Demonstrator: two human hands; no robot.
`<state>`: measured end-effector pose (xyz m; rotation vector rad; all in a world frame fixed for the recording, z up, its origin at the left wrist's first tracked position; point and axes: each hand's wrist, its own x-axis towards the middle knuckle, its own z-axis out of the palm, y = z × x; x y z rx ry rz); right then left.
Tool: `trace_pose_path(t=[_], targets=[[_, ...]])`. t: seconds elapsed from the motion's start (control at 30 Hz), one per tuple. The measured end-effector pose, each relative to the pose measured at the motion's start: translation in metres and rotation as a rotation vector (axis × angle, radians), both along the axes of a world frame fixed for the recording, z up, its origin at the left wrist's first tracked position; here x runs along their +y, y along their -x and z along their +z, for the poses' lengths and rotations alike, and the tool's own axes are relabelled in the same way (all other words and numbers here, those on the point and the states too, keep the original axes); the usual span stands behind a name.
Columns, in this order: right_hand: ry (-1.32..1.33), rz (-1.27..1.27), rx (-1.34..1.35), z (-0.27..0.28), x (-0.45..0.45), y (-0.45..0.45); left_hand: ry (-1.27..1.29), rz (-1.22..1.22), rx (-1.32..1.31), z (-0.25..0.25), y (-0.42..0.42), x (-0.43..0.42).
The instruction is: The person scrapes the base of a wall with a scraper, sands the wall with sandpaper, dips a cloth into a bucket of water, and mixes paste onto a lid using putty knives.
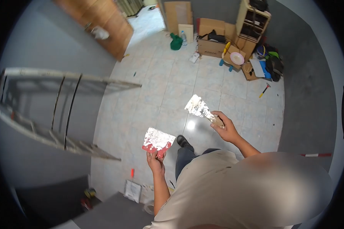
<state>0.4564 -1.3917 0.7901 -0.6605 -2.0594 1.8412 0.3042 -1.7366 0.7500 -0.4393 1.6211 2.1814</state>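
Observation:
My left hand [156, 162] is closed on the lower edge of a red plastic spreader [158, 141], whose broad face is coated with white putty. In my right hand [226, 128] is a putty knife [204, 110], gripped by its handle. A thick lump of white putty covers the end of its blade, which points up and to the left. The two tools are apart, both held out in front of my body above the tiled floor [141, 103].
A stepladder [57, 110] stands on the left, below a wooden door [99, 26]. Cardboard boxes [212, 46], a small stool with a pink plate [237, 58] and bags [273, 65] line the far wall. A hammer [264, 90] lies on the floor at right; a white packet [132, 191] lies near my left.

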Motion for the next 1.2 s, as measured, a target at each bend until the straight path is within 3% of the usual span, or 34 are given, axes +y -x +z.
trace_pose_path(t=[0.17, 0.2, 0.23, 0.4, 0.43, 0.53, 0.63, 0.67, 0.73, 0.8, 0.9, 1.0, 1.07, 1.2], targets=[[-0.069, -0.287, -0.055, 0.043, -0.086, -0.116, 0.044, -0.413, 0.027, 0.056, -0.003, -0.006], [-0.033, -0.339, -0.062, -0.018, -0.13, -0.073, 0.078, -0.467, 0.022, 0.01, 0.063, -0.031], [-0.057, -0.432, -0.008, -0.028, -0.152, -0.092, 0.076, -0.57, 0.031, 0.006, 0.067, -0.033], [-0.229, -0.755, 0.038, -0.028, -0.245, -0.151, 0.068, -0.839, 0.085, 0.053, 0.067, -0.021], [-0.191, -0.834, 0.096, -0.055, -0.266, -0.133, 0.07, -0.883, 0.094, 0.037, 0.087, -0.02], [-0.019, -0.913, 0.115, -0.062, -0.294, -0.141, 0.045, -0.951, 0.148, 0.035, 0.081, -0.026], [-0.061, -0.938, 0.156, -0.084, -0.314, -0.149, 0.044, -0.946, 0.127, 0.028, 0.054, -0.055], [-0.084, -0.938, 0.102, -0.09, -0.259, -0.096, 0.07, -0.956, 0.108, 0.014, 0.116, -0.009], [-0.132, -0.971, 0.076, -0.098, -0.245, -0.085, 0.105, -0.945, 0.058, 0.009, 0.128, -0.002], [-0.346, -0.972, 0.104, -0.111, -0.221, -0.055, 0.074, -0.92, 0.047, -0.012, 0.164, 0.017], [-0.221, -0.921, 0.031, -0.117, -0.193, -0.036, 0.136, -0.882, -0.013, -0.029, 0.211, 0.045], [-0.165, -0.946, 0.0, -0.163, -0.187, 0.002, 0.179, -0.833, -0.001, -0.097, 0.283, 0.075], [-0.181, -0.994, -0.003, -0.17, -0.159, 0.061, 0.263, -0.885, 0.008, -0.102, 0.343, 0.139], [-0.253, -1.08, -0.104, -0.236, -0.134, 0.163, 0.468, -0.973, 0.076, -0.176, 0.465, 0.278]])
